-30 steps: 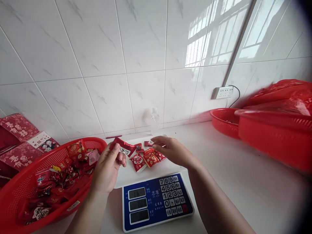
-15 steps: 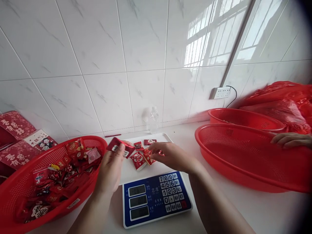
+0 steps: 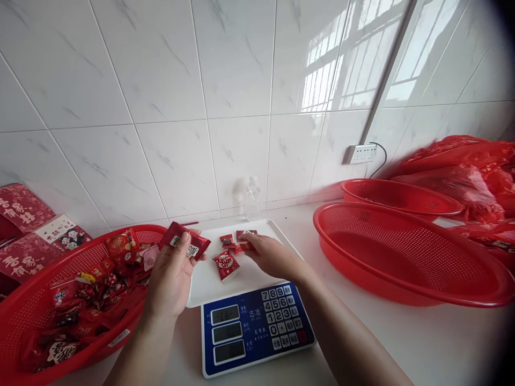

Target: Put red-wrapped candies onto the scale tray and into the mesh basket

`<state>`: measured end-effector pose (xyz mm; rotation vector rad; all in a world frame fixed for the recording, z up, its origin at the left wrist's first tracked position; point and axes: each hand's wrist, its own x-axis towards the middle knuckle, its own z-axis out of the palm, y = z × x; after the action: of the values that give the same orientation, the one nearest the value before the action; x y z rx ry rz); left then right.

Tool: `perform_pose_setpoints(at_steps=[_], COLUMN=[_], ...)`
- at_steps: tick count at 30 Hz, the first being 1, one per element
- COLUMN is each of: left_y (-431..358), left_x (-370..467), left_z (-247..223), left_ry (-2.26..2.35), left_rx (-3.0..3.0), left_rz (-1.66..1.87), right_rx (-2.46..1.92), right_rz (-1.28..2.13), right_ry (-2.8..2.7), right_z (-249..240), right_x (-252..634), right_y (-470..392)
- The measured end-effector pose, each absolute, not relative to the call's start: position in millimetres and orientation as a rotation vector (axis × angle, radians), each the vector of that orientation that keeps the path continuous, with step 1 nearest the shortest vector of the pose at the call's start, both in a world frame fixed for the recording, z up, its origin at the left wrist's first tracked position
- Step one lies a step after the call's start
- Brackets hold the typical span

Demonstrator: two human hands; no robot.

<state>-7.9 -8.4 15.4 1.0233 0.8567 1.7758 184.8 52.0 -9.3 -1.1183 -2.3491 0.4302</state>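
My left hand (image 3: 173,268) is closed round a shiny dark red sweet packet (image 3: 189,244) with white labels, held above the left side of the weighing tray. Over the back of the white tray (image 3: 257,273), my right hand (image 3: 269,254) has its fingertips drawn together on a small red sweet packet (image 3: 237,250), mostly hidden under them. Near those fingers lie a red packet with white lettering (image 3: 226,264), a smaller red packet (image 3: 227,240) and a flat dark red one (image 3: 245,234). The blue scale panel (image 3: 257,327) with keys and displays faces me.
At left stands a red basket (image 3: 116,343) of mixed sweets, with printed boxes (image 3: 34,257) behind it. Two red baskets, a large one (image 3: 382,284) and a smaller one (image 3: 402,185), sit at right near red plastic bags (image 3: 462,166). A clear bottle (image 3: 253,195) stands behind the tray.
My left hand has shifted left with its packet. The gold-patterned packet under my right hand no longer shows on the tray. Another person's hand has left the large right basket, which sits slightly further left.
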Motion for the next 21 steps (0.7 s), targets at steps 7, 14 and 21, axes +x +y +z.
perform_pose_setpoints(at_steps=[7, 14, 21], left_y=[-7.6, -9.1, -8.1], left_x=[-7.0, -8.4, -9.4], left_z=[14.9, 15.4, 19.0], left_ry=[0.855, 0.852, 0.839], left_rx=[1.058, 1.057, 1.041], left_rz=[1.775, 1.767, 1.758], right_rx=[-1.188, -1.672, -2.209], right_rz=[0.434, 0.062, 0.035], right_ry=[-1.883, -1.614, -1.552], right_z=[7.1, 16.7, -14.0], right_x=[206.6, 263.4, 333.8], right_y=[57.5, 68.7, 88.2])
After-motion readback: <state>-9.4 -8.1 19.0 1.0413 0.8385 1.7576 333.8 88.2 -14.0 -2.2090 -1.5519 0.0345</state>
